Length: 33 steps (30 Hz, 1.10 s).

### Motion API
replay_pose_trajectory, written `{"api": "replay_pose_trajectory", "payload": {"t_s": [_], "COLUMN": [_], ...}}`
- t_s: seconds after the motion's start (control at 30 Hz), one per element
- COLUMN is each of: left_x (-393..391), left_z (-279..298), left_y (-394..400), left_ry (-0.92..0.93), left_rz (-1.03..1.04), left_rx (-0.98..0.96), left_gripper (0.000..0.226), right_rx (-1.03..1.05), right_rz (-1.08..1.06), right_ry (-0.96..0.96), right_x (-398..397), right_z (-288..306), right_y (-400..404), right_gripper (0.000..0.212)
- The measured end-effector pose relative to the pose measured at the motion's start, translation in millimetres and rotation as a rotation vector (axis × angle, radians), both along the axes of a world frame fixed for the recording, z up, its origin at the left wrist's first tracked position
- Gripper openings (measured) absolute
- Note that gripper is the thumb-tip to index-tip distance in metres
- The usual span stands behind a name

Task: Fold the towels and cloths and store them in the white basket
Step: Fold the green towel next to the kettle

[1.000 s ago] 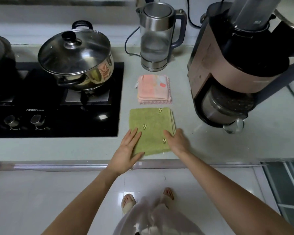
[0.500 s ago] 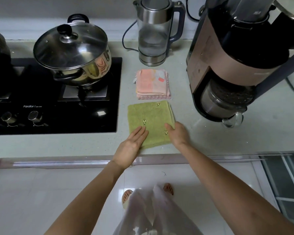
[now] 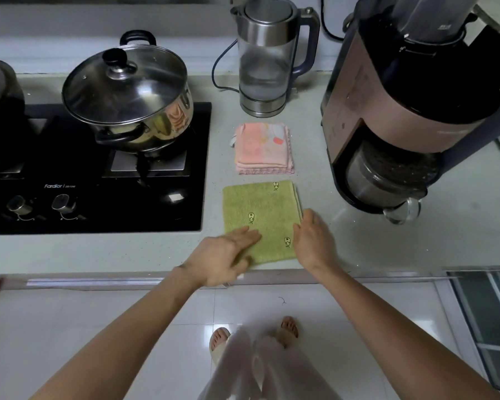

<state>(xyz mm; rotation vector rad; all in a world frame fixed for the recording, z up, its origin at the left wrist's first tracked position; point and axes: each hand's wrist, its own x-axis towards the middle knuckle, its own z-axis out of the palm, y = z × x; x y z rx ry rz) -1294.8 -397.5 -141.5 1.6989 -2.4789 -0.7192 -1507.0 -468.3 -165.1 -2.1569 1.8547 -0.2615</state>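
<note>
Left hand (image 3: pixel 224 259) lies flat, fingers straight, on the lower left corner of the folded green towel (image 3: pixel 261 217) at frame centre; right hand (image 3: pixel 312 241), fingers relaxed, touches its right edge. Just above on the desk (image 3: pixel 113 252) lies a folded pink cloth (image 3: pixel 263 148).

Matt terry green towel (image 3: pixel 260 220), glossy steel pot (image 3: pixel 133 111), speckled stone counter (image 3: pixel 387 246).

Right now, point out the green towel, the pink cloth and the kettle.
green towel (image 3: pixel 260 209), head view, bare middle of its top.
pink cloth (image 3: pixel 261 148), head view, middle of its top fold.
kettle (image 3: pixel 264 70), head view, glass body.
</note>
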Motion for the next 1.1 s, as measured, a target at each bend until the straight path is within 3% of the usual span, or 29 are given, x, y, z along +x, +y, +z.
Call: {"api": "replay_pose_trajectory", "payload": {"t_s": [0.07, 0.13, 0.23, 0.3, 0.6, 0.7, 0.77, 0.83, 0.93, 1.0, 1.1], "left_x": [2, -7, -27, -30, -26, -18, -14, -14, -12, -8, -6], "left_z": [-1, -13, -43, -60, -61, -61, -53, -43, -32, -27, -20], "left_y": [-12, -27, -33, -31, -31, -37, -40, -41, -40, -43, -49], "left_ry": [0.117, 0.193, 0.027, -0.047, -0.011, -0.033, 0.059, 0.263, 0.483, 0.568, 0.575], "left_rz": [0.216, 0.401, 0.435, 0.443, 0.432, 0.350, 0.351, 0.461, 0.779, 0.971, 1.040], "left_rx": [-0.198, -0.247, -0.148, -0.132, -0.099, -0.046, 0.001, 0.040, -0.024, 0.022, 0.128], "left_gripper": [0.056, 0.059, 0.067, 0.063, 0.059, 0.061, 0.063, 0.062, 0.058, 0.053, 0.046], "right_rx": [-0.166, -0.198, -0.090, -0.049, -0.009, 0.072, 0.129, 0.137, -0.030, -0.103, 0.053], "right_rz": [0.081, 0.204, 0.456, 0.514, 0.278, 0.306, 0.330, 0.295, 0.128, 0.051, -0.026], "right_ry": [-0.034, -0.061, 0.074, 0.152, 0.083, 0.024, -0.014, -0.077, -0.217, -0.317, -0.411], "right_x": [6, 21, 36, 32, 26, 23, 22, 21, 14, 5, -7], "right_z": [2, 1, -16, -32, -37, -36, -31, -26, -17, -10, -4], "right_y": [-8, -17, -19, -18, -25, -30, -34, -31, -29, -39, -60], "right_gripper": [0.035, 0.046, 0.057, 0.059, 0.063, 0.067, 0.071, 0.069, 0.055, 0.043, 0.025]}}
